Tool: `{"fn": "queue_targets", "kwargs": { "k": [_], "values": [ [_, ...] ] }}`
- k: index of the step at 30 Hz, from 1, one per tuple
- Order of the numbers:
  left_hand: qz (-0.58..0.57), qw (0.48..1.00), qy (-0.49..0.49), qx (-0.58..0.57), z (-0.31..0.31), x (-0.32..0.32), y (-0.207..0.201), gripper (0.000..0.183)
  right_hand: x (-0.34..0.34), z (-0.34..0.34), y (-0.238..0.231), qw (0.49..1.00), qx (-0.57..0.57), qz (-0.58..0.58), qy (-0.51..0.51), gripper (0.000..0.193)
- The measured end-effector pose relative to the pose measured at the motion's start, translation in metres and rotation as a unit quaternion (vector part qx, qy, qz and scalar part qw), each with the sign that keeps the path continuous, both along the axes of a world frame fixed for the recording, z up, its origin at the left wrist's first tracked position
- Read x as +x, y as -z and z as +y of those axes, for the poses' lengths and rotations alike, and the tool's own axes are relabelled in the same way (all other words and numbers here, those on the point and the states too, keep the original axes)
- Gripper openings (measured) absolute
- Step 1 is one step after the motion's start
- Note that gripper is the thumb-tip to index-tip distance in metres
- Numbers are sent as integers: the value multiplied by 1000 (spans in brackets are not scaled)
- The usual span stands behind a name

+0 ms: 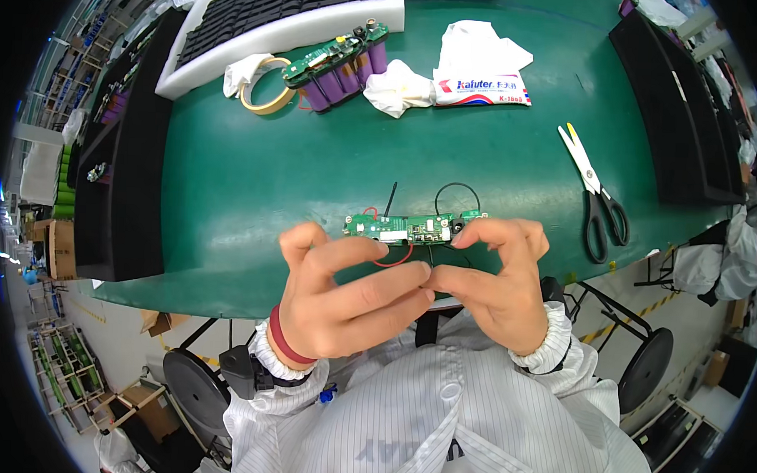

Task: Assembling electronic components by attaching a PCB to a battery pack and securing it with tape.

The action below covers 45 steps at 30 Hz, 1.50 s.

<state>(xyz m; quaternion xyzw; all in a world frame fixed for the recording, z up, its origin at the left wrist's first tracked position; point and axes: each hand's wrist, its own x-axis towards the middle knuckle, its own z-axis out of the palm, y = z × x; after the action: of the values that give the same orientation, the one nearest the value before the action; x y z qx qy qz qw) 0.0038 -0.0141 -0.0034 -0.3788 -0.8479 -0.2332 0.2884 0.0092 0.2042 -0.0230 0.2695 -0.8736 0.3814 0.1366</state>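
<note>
A narrow green circuit board with small parts, red wires and black wires lies across the space between my hands. My left hand reaches in from the left, its fingers bent and one fingertip on the board's near edge. At the board's right end, the bent index finger of my right hand touches beside a round black part. The right thumb tip meets the left fingertips just below the board, where a thin dark wire runs down. What lies between those tips is hidden. A black wire loop rises behind the board.
Scissors with black handles lie at right. Farther back are a tape roll, a purple battery pack with a green board, crumpled white tissue and a white box. Black racks flank the green table; a white foam tray stands behind.
</note>
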Motion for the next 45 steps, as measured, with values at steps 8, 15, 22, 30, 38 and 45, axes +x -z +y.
{"fn": "queue_targets", "kwargs": {
  "k": [8, 15, 22, 30, 38, 45],
  "values": [
    [5, 999, 40, 7, 11, 20, 8, 18, 13, 15, 11, 993, -46, 104, 22, 30],
    [23, 999, 42, -1, 19, 47, 33, 20, 40, 13, 40, 993, -102, 44, 34, 39],
    [33, 998, 60, -1, 24, 52, 47, 12, 36, -2, 40, 982, -174, -6, -67, 39],
    [-39, 990, 111, 79, 30, 41, 44, 44, 35, 9, 45, 982, -157, 15, -101, 33],
    [-190, 978, 70, -50, 25, 31, 45, 85, 38, 22, 48, 991, -39, 85, -93, 34],
    [-117, 991, 12, -63, 27, 33, 51, 67, 32, 19, 42, 990, -41, 82, -105, 34]
  ]
}}
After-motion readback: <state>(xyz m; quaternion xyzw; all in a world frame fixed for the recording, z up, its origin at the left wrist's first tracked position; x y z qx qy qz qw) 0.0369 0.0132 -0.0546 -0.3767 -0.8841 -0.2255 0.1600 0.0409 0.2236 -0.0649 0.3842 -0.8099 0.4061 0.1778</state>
